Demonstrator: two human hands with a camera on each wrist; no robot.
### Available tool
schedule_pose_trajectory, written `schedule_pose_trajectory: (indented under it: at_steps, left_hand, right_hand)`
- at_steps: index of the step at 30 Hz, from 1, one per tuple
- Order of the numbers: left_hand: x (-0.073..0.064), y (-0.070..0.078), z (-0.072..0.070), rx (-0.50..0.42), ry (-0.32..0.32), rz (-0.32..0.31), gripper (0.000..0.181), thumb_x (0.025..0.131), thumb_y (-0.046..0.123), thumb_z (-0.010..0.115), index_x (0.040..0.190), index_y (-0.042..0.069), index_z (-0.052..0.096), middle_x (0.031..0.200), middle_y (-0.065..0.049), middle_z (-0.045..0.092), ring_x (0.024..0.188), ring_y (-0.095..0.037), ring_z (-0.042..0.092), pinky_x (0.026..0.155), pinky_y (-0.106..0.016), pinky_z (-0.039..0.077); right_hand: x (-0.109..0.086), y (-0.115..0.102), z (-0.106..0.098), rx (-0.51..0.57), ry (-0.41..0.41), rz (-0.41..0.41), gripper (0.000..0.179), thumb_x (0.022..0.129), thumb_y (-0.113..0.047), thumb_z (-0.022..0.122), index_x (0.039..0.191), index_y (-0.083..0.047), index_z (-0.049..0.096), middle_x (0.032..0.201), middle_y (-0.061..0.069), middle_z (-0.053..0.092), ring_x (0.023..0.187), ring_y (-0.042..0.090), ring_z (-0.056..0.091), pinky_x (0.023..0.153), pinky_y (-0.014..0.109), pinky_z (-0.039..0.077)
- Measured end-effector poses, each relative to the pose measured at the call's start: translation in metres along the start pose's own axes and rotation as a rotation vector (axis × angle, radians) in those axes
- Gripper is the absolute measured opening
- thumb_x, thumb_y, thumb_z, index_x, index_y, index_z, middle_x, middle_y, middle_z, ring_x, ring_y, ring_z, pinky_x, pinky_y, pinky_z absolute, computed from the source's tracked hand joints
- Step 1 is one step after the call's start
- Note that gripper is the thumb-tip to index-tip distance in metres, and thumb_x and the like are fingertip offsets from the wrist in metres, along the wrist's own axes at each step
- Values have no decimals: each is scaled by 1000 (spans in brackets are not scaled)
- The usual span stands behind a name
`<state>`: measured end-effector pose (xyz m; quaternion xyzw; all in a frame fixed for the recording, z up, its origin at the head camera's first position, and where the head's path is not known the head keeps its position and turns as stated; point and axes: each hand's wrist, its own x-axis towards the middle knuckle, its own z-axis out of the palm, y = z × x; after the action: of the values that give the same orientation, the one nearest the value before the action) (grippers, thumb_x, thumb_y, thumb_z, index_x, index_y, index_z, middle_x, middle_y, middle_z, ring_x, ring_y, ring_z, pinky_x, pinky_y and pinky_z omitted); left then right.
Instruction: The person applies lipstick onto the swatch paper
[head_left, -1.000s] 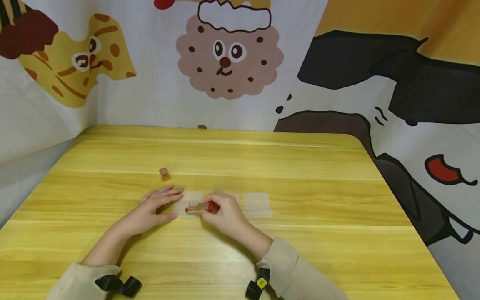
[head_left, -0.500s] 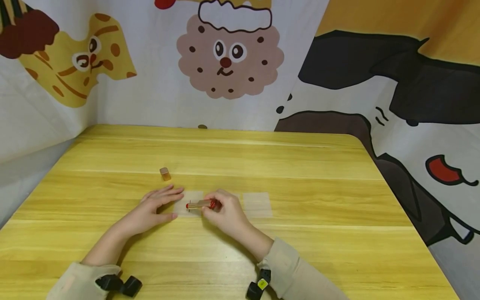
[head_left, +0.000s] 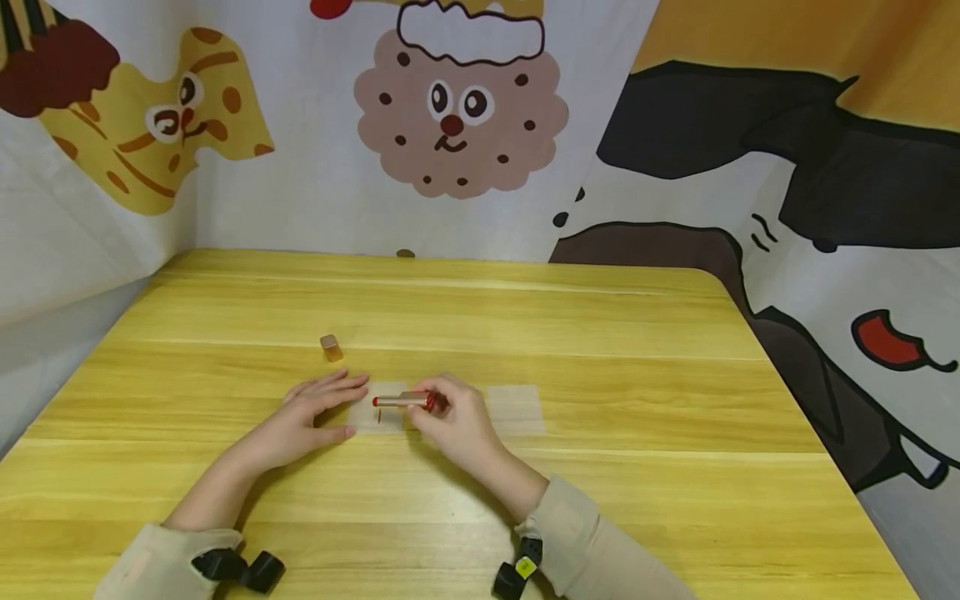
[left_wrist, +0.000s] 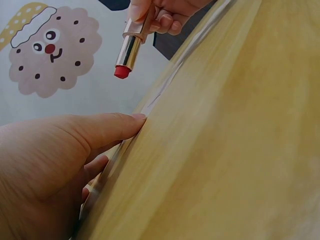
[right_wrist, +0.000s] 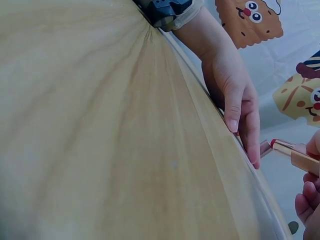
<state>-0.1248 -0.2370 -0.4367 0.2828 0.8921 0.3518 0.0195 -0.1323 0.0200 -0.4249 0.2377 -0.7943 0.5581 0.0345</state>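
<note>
one lipstick [head_left: 400,401] hangs over the left paper [head_left: 393,422], its case [left_wrist: 129,52] pinched by the right grip [head_left: 453,414]. it should feel light, the case stiff and slippery, best held behind the red tip [left_wrist: 121,72], likely soft and easily smeared. the left grip [head_left: 318,411], fingers extended, touches the paper's left edge, limiting leftward room. the cap [head_left: 331,347] stands farther off on the counter [head_left: 420,542].

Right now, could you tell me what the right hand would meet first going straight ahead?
Leading with the lipstick, the right hand would probably meet the left hand first, though height is hard to judge.
</note>
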Motion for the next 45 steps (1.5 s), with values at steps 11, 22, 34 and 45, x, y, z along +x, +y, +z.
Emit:
schedule_pose_trajectory:
  at_steps: [11, 22, 34, 45]
  left_hand:
    - [0, 1, -1, -1, 3, 7, 52, 83, 26, 65, 129, 8, 49, 139, -7, 37, 130, -34, 19, 97, -57, 9]
    - [1, 2, 0, -4, 12, 0, 52, 82, 26, 66, 128, 8, 50, 138, -6, 38, 131, -31, 20, 98, -56, 8]
    - [1, 2, 0, -36, 43, -41, 56, 80, 27, 69, 129, 10, 49, 138, -5, 39, 130, -29, 24, 99, -57, 11]
    - [3, 4, 0, -109, 100, -43, 55, 80, 22, 70, 128, 6, 49, 135, -7, 43, 127, -31, 29, 97, -57, 23]
  right_hand:
    - [-1, -38, -15, 77, 31, -10, 17, 77, 2, 65, 93, 6, 61, 75, 6, 55, 68, 16, 49, 58, 26, 46]
    - [2, -36, -22, 115, 53, -24, 17, 79, 3, 64, 94, 6, 60, 78, 8, 56, 69, 16, 49, 61, 29, 46]
    - [4, -35, -29, 177, 108, -2, 16, 81, 2, 62, 97, 6, 59, 84, 12, 61, 71, 15, 51, 64, 32, 46]
    - [2, -31, -36, 209, 143, 3, 16, 83, 1, 60, 98, 6, 58, 88, 14, 61, 72, 13, 52, 64, 31, 44]
